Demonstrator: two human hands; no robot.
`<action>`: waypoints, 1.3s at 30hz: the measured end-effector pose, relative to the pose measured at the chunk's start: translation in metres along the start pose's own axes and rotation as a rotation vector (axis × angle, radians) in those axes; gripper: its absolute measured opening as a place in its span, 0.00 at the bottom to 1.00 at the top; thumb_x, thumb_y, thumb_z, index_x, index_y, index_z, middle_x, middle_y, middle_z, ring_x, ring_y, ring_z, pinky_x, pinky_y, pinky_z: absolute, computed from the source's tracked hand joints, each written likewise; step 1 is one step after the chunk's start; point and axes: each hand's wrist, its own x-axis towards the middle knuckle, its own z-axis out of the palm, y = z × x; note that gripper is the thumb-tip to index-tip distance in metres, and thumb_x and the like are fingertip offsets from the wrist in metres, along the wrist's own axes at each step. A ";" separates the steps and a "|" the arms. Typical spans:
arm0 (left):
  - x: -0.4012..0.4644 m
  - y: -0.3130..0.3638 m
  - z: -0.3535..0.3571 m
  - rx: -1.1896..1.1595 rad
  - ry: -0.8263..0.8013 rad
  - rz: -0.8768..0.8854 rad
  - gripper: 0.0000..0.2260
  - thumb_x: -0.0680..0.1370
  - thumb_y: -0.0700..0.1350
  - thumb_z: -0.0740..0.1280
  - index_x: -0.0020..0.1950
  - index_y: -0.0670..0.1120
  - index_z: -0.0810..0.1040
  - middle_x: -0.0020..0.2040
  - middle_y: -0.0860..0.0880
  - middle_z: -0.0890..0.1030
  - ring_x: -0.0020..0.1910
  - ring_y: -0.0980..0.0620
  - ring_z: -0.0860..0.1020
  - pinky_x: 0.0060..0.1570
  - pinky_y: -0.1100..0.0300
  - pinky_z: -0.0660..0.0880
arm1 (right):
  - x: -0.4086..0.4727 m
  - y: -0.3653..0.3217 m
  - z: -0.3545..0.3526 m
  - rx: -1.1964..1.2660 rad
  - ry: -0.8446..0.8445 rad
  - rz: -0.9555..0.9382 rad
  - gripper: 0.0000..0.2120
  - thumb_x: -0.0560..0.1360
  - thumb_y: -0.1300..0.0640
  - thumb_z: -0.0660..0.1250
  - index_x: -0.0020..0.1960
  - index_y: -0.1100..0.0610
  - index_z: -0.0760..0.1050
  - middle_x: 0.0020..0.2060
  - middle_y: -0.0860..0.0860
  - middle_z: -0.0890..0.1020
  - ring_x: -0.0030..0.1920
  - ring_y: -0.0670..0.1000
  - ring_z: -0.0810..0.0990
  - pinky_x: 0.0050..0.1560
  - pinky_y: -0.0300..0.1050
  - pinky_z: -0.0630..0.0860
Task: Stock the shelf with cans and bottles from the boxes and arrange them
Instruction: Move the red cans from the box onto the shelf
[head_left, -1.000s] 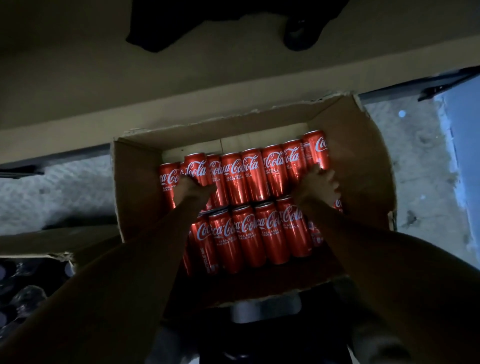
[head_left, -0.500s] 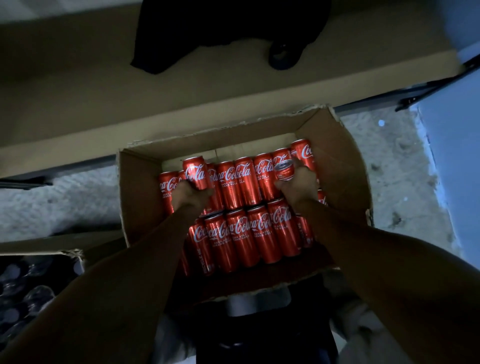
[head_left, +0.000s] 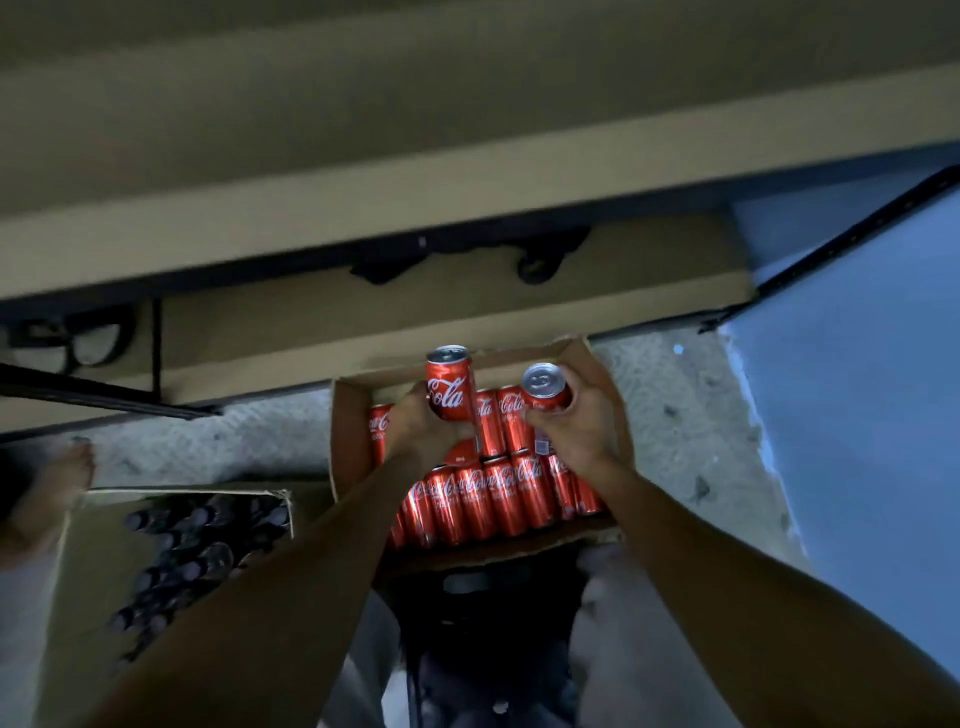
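While hands (head_left: 498, 431) grip cans, box (head_left: 348, 431) sits on speckled floor (head_left: 675, 415) below shelf (head_left: 363, 208).

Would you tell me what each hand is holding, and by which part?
The left hand grips a red can round its lower body; the right hand grips another can round its body, below the top.
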 end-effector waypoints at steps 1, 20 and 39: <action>-0.013 0.012 -0.008 -0.021 0.004 0.018 0.26 0.62 0.47 0.81 0.57 0.45 0.79 0.51 0.47 0.83 0.45 0.51 0.80 0.45 0.61 0.75 | -0.010 -0.015 -0.011 0.018 -0.014 -0.023 0.21 0.68 0.63 0.78 0.55 0.50 0.76 0.41 0.36 0.79 0.39 0.26 0.76 0.37 0.23 0.72; -0.178 0.198 -0.207 -0.295 0.002 0.413 0.30 0.62 0.43 0.83 0.61 0.47 0.76 0.51 0.56 0.82 0.50 0.58 0.81 0.57 0.56 0.78 | -0.134 -0.280 -0.149 0.141 -0.002 -0.318 0.29 0.63 0.57 0.82 0.58 0.46 0.71 0.50 0.42 0.82 0.50 0.39 0.82 0.54 0.41 0.80; -0.271 0.345 -0.391 -0.416 0.146 0.853 0.27 0.65 0.46 0.81 0.62 0.45 0.78 0.54 0.51 0.85 0.51 0.56 0.83 0.54 0.55 0.80 | -0.208 -0.507 -0.234 0.324 0.052 -0.839 0.34 0.68 0.53 0.79 0.70 0.51 0.69 0.57 0.47 0.82 0.54 0.44 0.83 0.52 0.44 0.81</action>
